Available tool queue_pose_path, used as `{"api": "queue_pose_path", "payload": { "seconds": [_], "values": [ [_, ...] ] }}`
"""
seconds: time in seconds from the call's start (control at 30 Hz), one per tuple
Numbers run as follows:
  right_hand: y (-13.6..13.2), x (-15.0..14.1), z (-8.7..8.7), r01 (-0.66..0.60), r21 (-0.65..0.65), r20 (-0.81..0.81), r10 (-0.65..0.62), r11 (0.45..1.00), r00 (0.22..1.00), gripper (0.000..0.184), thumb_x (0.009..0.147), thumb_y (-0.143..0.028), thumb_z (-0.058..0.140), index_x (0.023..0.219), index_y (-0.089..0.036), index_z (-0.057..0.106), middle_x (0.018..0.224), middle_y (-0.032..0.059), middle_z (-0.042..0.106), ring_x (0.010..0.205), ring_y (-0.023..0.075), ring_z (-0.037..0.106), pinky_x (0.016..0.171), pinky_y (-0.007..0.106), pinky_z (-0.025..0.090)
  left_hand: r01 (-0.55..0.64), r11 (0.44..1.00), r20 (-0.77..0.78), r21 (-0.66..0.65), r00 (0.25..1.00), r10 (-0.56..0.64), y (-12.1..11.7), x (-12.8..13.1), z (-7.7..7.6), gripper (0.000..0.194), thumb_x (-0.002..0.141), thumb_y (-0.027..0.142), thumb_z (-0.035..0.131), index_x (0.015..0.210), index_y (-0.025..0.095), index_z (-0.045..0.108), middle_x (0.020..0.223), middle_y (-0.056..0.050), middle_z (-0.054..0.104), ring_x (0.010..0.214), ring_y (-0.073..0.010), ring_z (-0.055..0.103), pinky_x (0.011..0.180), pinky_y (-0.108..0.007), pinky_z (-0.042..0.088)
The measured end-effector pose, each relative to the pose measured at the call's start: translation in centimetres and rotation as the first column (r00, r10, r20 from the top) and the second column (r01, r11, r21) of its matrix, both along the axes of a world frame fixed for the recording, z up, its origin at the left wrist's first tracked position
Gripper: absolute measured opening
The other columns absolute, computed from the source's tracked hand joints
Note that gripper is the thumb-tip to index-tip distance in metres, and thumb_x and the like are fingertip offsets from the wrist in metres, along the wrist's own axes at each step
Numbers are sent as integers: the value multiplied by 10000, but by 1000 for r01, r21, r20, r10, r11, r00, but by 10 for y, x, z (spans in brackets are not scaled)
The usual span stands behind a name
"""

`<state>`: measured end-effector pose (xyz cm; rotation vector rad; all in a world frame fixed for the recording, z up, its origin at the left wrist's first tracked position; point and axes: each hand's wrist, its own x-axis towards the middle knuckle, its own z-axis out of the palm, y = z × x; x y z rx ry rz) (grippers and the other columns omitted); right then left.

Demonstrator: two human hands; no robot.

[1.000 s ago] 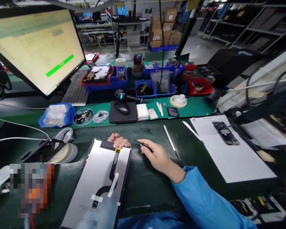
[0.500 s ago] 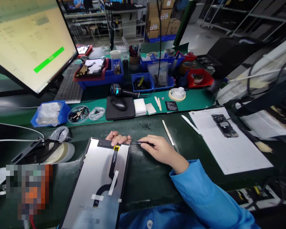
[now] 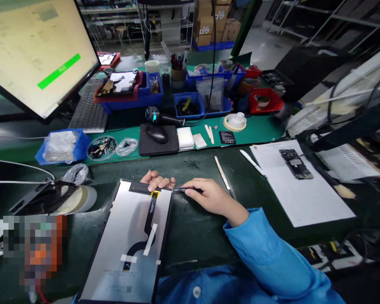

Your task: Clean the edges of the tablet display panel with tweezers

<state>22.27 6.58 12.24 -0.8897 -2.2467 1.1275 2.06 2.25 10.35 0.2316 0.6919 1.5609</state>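
The display panel (image 3: 123, 228) is at the near left, over the surface (image 3: 193, 249). It looks light and stiff but fragile, probably slippery on its smooth back; its rim offers safer hold than the soft ribbon cable (image 3: 151, 207). The left grip (image 3: 156, 180) holds the far edge; the right grip (image 3: 210, 196), narrow, pinches a slim tool (image 3: 179, 190) beside the far right corner.

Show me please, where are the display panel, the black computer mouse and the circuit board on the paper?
Display panel (image 3: 126, 230): head view, on its silvery back.
Black computer mouse (image 3: 157, 134): head view, on its upper shell.
Circuit board (image 3: 295, 164): head view, near its middle.
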Motion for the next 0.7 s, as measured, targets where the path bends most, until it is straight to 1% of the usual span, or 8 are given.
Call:
{"api": "queue_pose_path", "payload": {
  "seconds": [0.1,0.2,0.27,0.33,0.4,0.5,0.6,0.7],
  "values": [
    [0,0,-1,-4,2,-12,4,1000,1000,191,988,-240,587,1088,-239,750,1022,25,769,936,186,708,832,303,517,23,1000,13,-5,1000,-23,3,-2,-5,461,1084,307,294,783,232,637,434,35,332,724,-158,547,1152,-510,338],
    [1,0,-2,-7,-3,-21,7,1000,1000,191,991,-237,583,1075,-241,755,1013,24,770,933,184,708,831,301,516,27,1000,0,-6,1000,-27,6,-1,-12,496,1087,329,247,797,237,638,441,22,343,795,-176,569,1168,-523,307],
    [2,-1,-3,-5,-7,-27,5,1000,1000,189,993,-241,584,1067,-240,758,1007,25,771,927,185,710,824,300,517,21,1000,-18,-4,1000,-21,8,0,-16,527,1090,366,202,837,234,645,474,8,413,850,-185,587,1168,-525,311],
    [1,-1,-4,-1,-6,-31,1,1000,1000,185,994,-246,585,1055,-239,760,997,25,772,918,185,712,817,298,520,12,1000,-38,1,999,-12,9,0,-19,483,1086,418,249,923,213,655,608,-12,560,894,-188,608,1125,-514,379],
    [1,0,-4,6,-3,-35,-6,1000,999,182,994,-248,586,1044,-238,761,991,25,775,912,185,716,818,298,525,4,1000,-53,8,999,-3,7,0,-19,380,1054,461,397,1040,186,657,881,-55,674,941,-186,628,1030,-467,478],
    [0,0,-3,17,5,-44,-17,1000,999,176,990,-246,595,1036,-234,764,991,24,779,914,185,721,832,298,534,-8,1000,-60,20,998,9,2,-3,-15,336,1002,457,540,1145,173,649,1167,-105,654,981,-180,635,920,-393,543],
    [0,0,-4,25,5,-55,-25,1000,998,175,978,-234,610,1065,-236,762,1036,24,783,952,185,726,860,293,542,-18,999,-57,31,998,20,-2,-4,-9,325,1016,454,512,1090,172,655,1059,-81,672,936,-170,632,933,-397,533],
    [-1,-1,-6,30,2,-62,-30,1000,998,181,959,-232,640,1099,-240,755,1081,29,780,978,188,728,872,290,554,-16,999,-53,32,998,18,-2,-4,-4,379,1080,392,349,958,194,649,701,-2,598,842,-153,600,1067,-446,436]
  ]
}}
